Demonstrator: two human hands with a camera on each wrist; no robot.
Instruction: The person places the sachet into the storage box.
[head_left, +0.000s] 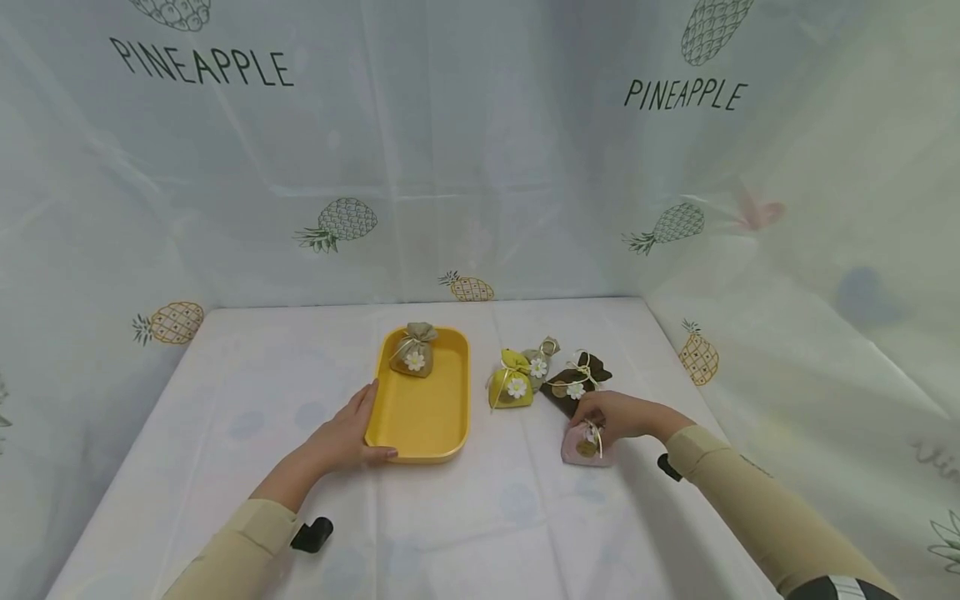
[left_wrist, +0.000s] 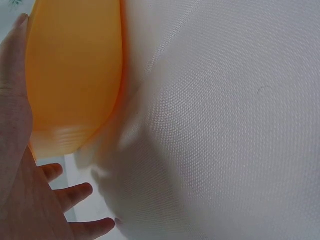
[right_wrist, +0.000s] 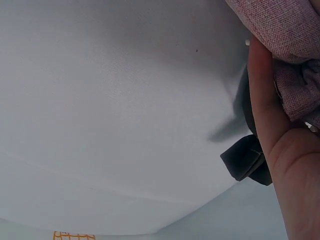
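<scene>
My left hand point(head_left: 345, 433) rests against the left side and near corner of a yellow tray point(head_left: 420, 421), its fingers fairly straight. In the left wrist view the fingers point(left_wrist: 75, 196) spread beside the tray's wall point(left_wrist: 75, 75). A tan drawstring pouch with a white flower point(head_left: 412, 358) lies at the tray's far end. My right hand point(head_left: 618, 417) pinches a small pink drawstring pouch point(head_left: 581, 450) by its gathered neck. Close behind that hand lies a dark brown pouch point(head_left: 558, 398); in the right wrist view, the pink cloth point(right_wrist: 280, 25) shows beside the thumb side.
Left of the brown pouch are a yellow-green pouch point(head_left: 510, 392) and a grey pouch point(head_left: 542, 358), close together. A white cloth point(head_left: 480, 533) covers the table. Pineapple-printed curtain sheets point(head_left: 480, 167) hang behind the table and at its sides.
</scene>
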